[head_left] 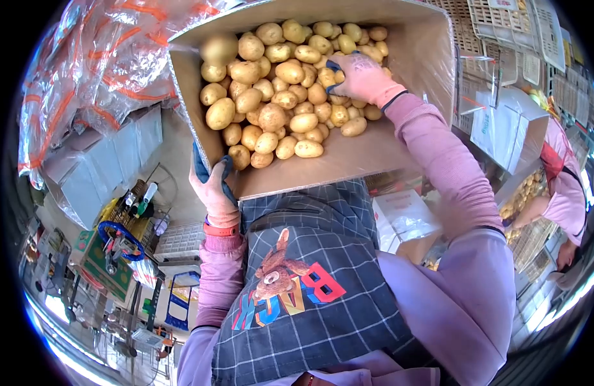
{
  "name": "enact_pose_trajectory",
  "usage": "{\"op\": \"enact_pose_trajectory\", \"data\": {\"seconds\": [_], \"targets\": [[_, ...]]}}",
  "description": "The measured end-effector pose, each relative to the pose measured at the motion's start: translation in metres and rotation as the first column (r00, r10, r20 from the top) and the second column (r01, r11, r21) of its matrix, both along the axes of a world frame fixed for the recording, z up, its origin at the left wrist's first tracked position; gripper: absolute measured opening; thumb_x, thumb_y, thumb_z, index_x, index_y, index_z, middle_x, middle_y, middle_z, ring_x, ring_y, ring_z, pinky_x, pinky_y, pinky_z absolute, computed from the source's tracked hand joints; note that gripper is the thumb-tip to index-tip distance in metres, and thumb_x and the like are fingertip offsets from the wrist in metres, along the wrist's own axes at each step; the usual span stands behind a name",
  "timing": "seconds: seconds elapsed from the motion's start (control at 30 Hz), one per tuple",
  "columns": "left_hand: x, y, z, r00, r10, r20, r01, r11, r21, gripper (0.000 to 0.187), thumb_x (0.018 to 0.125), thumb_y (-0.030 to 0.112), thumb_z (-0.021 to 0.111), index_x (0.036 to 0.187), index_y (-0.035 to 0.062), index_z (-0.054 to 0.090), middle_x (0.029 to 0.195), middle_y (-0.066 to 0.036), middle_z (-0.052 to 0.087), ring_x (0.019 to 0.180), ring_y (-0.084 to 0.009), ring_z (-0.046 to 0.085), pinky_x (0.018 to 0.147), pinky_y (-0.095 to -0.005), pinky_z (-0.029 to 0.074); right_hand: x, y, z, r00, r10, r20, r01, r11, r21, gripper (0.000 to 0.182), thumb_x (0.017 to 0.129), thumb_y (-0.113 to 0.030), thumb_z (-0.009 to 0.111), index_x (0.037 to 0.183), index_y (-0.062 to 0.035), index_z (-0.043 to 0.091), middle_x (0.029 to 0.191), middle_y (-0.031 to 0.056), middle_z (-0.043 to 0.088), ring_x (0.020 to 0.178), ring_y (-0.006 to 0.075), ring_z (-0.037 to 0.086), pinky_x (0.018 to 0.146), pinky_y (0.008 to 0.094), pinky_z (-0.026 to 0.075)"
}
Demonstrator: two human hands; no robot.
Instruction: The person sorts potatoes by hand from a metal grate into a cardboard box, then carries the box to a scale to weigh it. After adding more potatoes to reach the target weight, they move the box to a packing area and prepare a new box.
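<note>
A cardboard box [374, 168] with an open top is tilted toward me, and many yellow potatoes [271, 117] are heaped inside it. My left hand [213, 186], in a pink glove with blue fingertips, grips the box's near left corner. My right hand [362, 78], gloved the same way, reaches into the right side of the heap. Its thumb and fingers are closed around a potato [327, 78], and the other fingers are partly hidden. One potato [218, 49] at the upper left is blurred.
Plastic bags with orange stripes [110, 71] lie at the left, above grey-white boxes [104, 161]. Crates [502, 26] are stacked at the upper right. A white carton [510, 128] stands near another person [564, 186] on the right. A green box [94, 264] is at lower left.
</note>
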State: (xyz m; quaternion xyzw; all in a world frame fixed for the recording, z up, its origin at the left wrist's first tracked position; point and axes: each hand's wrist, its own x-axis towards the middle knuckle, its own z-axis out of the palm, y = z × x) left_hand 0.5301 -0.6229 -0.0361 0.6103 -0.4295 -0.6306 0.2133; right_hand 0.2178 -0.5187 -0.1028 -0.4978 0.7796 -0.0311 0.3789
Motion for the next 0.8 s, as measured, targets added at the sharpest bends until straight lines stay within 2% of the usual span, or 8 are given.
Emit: {"op": "enact_pose_trajectory", "data": {"seconds": [0.07,0.23,0.37,0.6,0.67,0.73,0.77,0.8], "targets": [[-0.003,-0.003,0.000,0.996,-0.060,-0.061,0.057,0.997,-0.055,0.049,0.077,0.000,0.053,0.126,-0.0061,0.052,0.111,-0.011,0.061,0.095,-0.0177,0.060,0.084,-0.0276,0.049,-0.002,0.022,-0.015,0.994,-0.084,0.064,0.095,0.976,-0.194,0.058,0.069,-0.027,0.076,0.123,-0.0145,0.058,0.103,0.0146,0.066,0.099,0.0333,0.060,0.092,0.0411,0.046],[0.006,0.000,-0.007,1.000,0.003,0.003,-0.003,0.999,-0.040,0.047,0.078,0.000,0.052,0.124,-0.0062,0.053,0.108,-0.011,0.062,0.092,-0.0171,0.060,0.082,-0.0270,0.049,-0.009,0.010,0.005,0.918,-0.143,0.369,0.154,0.988,0.000,0.055,0.074,-0.023,0.076,0.125,-0.0109,0.059,0.111,0.0125,0.062,0.103,0.0268,0.059,0.094,0.0349,0.045],[0.001,-0.001,-0.003,0.999,-0.019,-0.031,0.018,0.999,-0.029,0.047,0.078,-0.001,0.052,0.125,-0.0062,0.052,0.108,-0.011,0.062,0.092,-0.0177,0.061,0.083,-0.0278,0.050,-0.014,0.014,0.000,0.903,-0.154,0.402,0.161,0.987,0.016,0.051,0.077,-0.025,0.074,0.123,-0.0078,0.059,0.112,0.0122,0.062,0.104,0.0243,0.058,0.093,0.0332,0.046],[0.006,-0.002,-0.008,0.999,-0.036,-0.034,0.035,0.998,-0.045,0.048,0.078,-0.001,0.053,0.125,-0.0060,0.052,0.109,-0.011,0.062,0.093,-0.0182,0.061,0.083,-0.0284,0.050,-0.006,0.017,-0.003,0.899,-0.167,0.404,0.174,0.985,0.021,0.052,0.080,-0.025,0.072,0.126,-0.0063,0.056,0.117,0.0130,0.059,0.109,0.0264,0.056,0.095,0.0354,0.044],[0.007,-0.002,-0.010,0.999,-0.029,-0.021,0.028,0.999,-0.045,0.049,0.077,-0.001,0.053,0.126,-0.0061,0.052,0.110,-0.011,0.062,0.095,-0.0184,0.061,0.084,-0.0285,0.050,0.009,0.016,-0.008,0.999,-0.047,0.020,0.051,0.959,-0.278,0.050,0.078,-0.032,0.071,0.119,-0.0052,0.059,0.109,0.0163,0.062,0.106,0.0317,0.056,0.092,0.0383,0.044],[0.008,-0.002,-0.009,1.000,-0.020,-0.004,0.019,0.999,-0.041,0.049,0.077,-0.001,0.053,0.126,-0.0061,0.051,0.111,-0.011,0.061,0.096,-0.0185,0.060,0.084,-0.0286,0.049,0.013,0.009,0.001,0.997,-0.077,0.031,0.083,0.924,-0.374,0.045,0.083,-0.029,0.065,0.121,-0.0067,0.057,0.109,0.0134,0.063,0.102,0.0271,0.059,0.084,0.0370,0.048],[0.007,-0.003,-0.008,0.999,-0.033,-0.015,0.032,0.999,-0.041,0.050,0.077,-0.001,0.053,0.126,-0.0061,0.051,0.111,-0.011,0.061,0.097,-0.0186,0.060,0.085,-0.0286,0.049,0.009,0.000,0.013,0.857,-0.256,0.446,0.401,0.876,-0.268,0.045,0.085,-0.027,0.062,0.124,-0.0067,0.055,0.112,0.0125,0.062,0.101,0.0248,0.061,0.081,0.0352,0.051],[0.005,-0.003,-0.007,0.999,-0.046,-0.027,0.045,0.998,-0.040,0.050,0.077,-0.001,0.054,0.127,-0.0062,0.051,0.112,-0.011,0.061,0.099,-0.0188,0.059,0.086,-0.0286,0.048,0.006,-0.009,0.027,0.527,-0.391,0.754,0.629,0.777,-0.036,0.044,0.087,-0.024,0.059,0.127,-0.0067,0.053,0.116,0.0117,0.062,0.100,0.0225,0.062,0.077,0.0335,0.053]]}}
